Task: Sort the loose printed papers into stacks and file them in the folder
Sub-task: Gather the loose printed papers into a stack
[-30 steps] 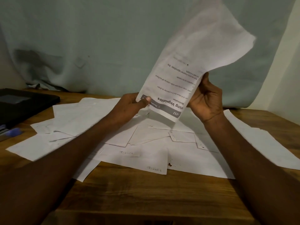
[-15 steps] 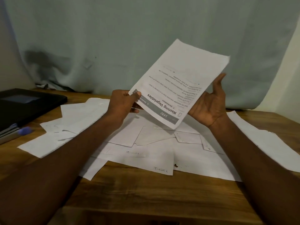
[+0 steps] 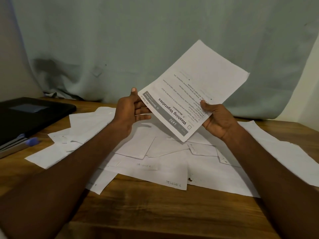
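Note:
A printed sheet [image 3: 195,94] headed "Washing Vegetables" is held tilted above the table, its text upside down to me. My right hand [image 3: 220,120] pinches its near right edge, thumb on top and fingers beneath. At the sheet's left corner my left hand [image 3: 132,112] has its fingers straight and thumb raised, and it touches the sheet's edge without gripping. Under both hands, loose papers [image 3: 165,163] lie overlapped and mostly face down on the wooden table [image 3: 155,213]. A black folder [image 3: 29,114] lies shut at the far left.
A pen with a blue cap [image 3: 30,141] lies next to the folder's near edge. More sheets [image 3: 279,152] trail off toward the right edge of the table. A pale cloth [image 3: 120,40] hangs behind the table.
The sheet has come down and flattened. My right hand, open under it half a second ago, now pinches its edge. My left hand has let go of the corner and opened.

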`<act>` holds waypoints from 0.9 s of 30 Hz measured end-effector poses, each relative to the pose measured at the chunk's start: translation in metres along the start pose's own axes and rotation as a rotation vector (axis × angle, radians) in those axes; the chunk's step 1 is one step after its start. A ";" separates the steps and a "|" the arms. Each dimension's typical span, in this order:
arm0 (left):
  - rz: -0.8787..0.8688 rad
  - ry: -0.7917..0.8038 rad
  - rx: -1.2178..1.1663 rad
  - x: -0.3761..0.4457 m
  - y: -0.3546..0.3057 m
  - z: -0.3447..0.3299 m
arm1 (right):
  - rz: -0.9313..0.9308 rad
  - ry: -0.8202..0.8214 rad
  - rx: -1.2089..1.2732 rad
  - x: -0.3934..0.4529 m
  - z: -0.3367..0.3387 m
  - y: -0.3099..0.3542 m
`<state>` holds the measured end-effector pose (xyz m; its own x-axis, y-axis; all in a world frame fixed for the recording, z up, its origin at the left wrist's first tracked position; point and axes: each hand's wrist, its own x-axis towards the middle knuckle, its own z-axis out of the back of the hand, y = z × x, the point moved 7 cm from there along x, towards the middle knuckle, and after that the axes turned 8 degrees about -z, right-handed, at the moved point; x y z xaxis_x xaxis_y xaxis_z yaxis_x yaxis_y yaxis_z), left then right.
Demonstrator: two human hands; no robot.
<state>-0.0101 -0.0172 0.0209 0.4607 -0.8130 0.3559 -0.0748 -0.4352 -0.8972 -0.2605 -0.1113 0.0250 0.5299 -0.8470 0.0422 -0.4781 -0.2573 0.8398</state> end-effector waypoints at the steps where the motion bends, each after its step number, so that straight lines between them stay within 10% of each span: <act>1: -0.005 -0.006 0.002 0.000 0.000 0.001 | 0.003 -0.004 0.002 -0.001 0.000 0.000; 12: -0.142 -0.125 0.066 0.002 -0.008 0.016 | 0.081 -0.083 -0.058 0.000 0.006 0.007; 20: -0.112 -0.325 -0.085 0.016 -0.023 0.052 | 0.718 -0.328 -0.594 -0.033 -0.034 0.028; 23: -0.115 -0.424 -0.205 0.025 -0.038 0.091 | 0.834 -0.068 -1.072 -0.033 -0.071 -0.004; 27: -0.126 -0.410 -0.218 0.028 -0.051 0.121 | 0.420 0.200 -1.629 -0.014 -0.075 -0.074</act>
<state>0.1138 0.0288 0.0445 0.7854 -0.5485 0.2867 -0.1597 -0.6272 -0.7623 -0.1798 -0.0452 0.0031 0.6977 -0.6271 0.3465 0.4990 0.7724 0.3930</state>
